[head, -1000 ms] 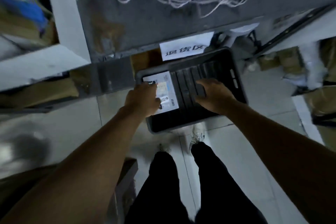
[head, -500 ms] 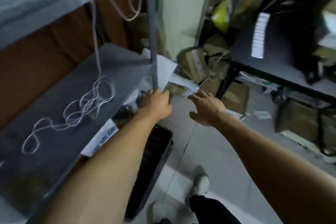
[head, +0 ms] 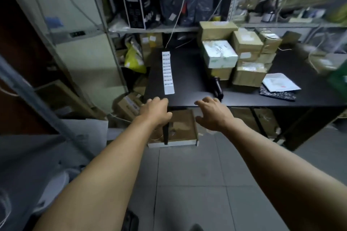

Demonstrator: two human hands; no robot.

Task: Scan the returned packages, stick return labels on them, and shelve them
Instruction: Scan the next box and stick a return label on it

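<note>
Both hands reach forward holding nothing: the left hand (head: 156, 111) with fingers loosely curled, the right hand (head: 213, 113) with fingers spread, likely heading for the next parcel. Just beyond the left hand, a strip of return labels (head: 168, 72) lies flat on the black worktop (head: 187, 78). Beyond the right hand lies a dark handheld scanner (head: 217, 87), then stacked cardboard packages (head: 242, 56), kept within reach.
</note>
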